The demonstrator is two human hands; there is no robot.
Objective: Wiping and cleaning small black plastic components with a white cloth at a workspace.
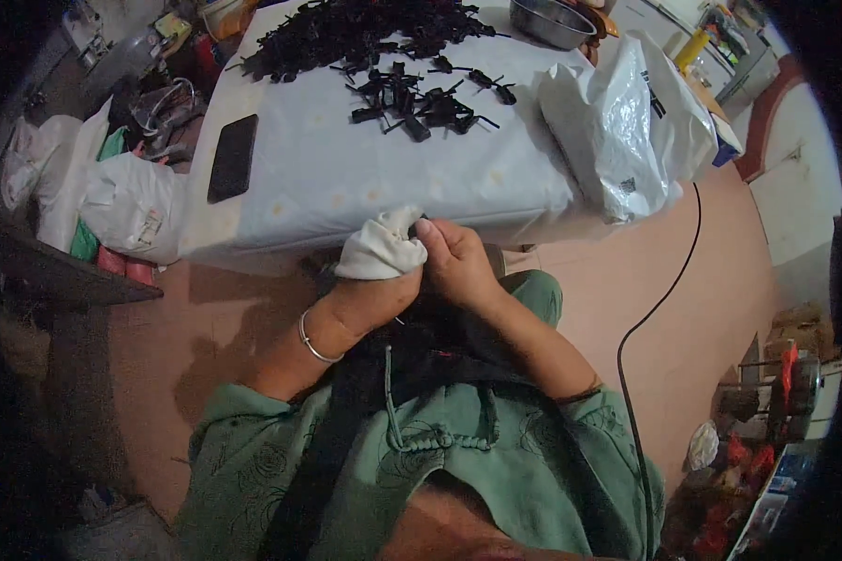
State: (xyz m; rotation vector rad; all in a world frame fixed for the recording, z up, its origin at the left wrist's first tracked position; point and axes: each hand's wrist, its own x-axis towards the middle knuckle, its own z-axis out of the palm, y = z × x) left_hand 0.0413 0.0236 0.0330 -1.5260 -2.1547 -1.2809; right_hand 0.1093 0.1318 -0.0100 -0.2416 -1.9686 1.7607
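Close together before the table's near edge, both my hands are closed. White cloth (380, 249) covers the fingers of my left hand (376, 297), bunched about them; whether it is a glove or a loose rag I cannot tell. My right hand (460, 266) presses its thumb and fingers against a small black part (420, 224) at the cloth's edge, mostly hidden by the fingers. Farther off on the table lies a loose cluster of small black plastic parts with thin prongs (412, 105). Behind it spreads a large heap of similar black parts (318, 42).
A white cloth covers the table (299, 178). On it lie a dark phone (233, 159) at left, a metal bowl (554, 23) at the back and a white plastic bag (608, 131) at right. Filled bags (136, 201) sit on a left shelf. A black cable (660, 304) hangs at right.
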